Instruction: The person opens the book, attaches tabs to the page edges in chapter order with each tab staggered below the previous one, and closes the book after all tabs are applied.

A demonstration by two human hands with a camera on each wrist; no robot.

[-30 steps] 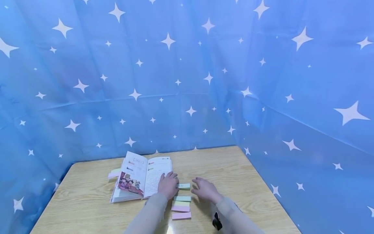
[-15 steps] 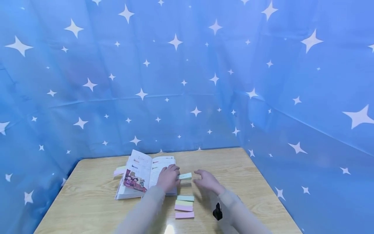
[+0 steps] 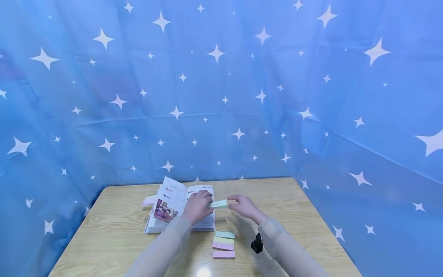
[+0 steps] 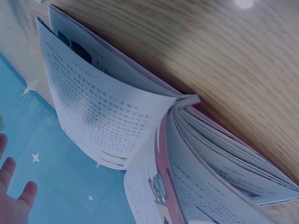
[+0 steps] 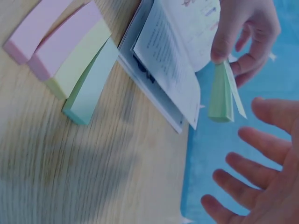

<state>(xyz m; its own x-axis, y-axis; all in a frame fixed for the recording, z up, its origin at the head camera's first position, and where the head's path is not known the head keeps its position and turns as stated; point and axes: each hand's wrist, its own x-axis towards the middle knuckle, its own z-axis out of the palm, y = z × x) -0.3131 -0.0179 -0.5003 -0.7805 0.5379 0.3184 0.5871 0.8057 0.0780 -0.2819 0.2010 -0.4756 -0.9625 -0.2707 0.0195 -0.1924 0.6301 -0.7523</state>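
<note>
A pad of light green sticky notes (image 5: 220, 98) is pinched at one end between the thumb and fingers of my left hand (image 3: 198, 207). In the right wrist view its outer sheet stands apart from the rest at the free end. Dark marks show on the pad's face in the head view. My right hand (image 5: 261, 172) is beside that free end, fingers spread and holding nothing. Behind and below the left hand lies an open book (image 3: 174, 196) with printed pages and a coloured picture. In the left wrist view the book's pages (image 4: 98, 102) fan upward.
Several more sticky note pads lie near the table's front: a green pad (image 3: 225, 234), a yellow pad (image 3: 223, 240), and pink pads (image 3: 223, 254). Pale pink and yellow strips (image 3: 150, 200) show at the book's left edge. A blue star-patterned curtain (image 3: 221, 92) surrounds the wooden table (image 3: 283, 215).
My left hand has lifted the green sticky note pad off the table and moved it forward. My right hand has followed beside it. The head view has shifted slightly left.
</note>
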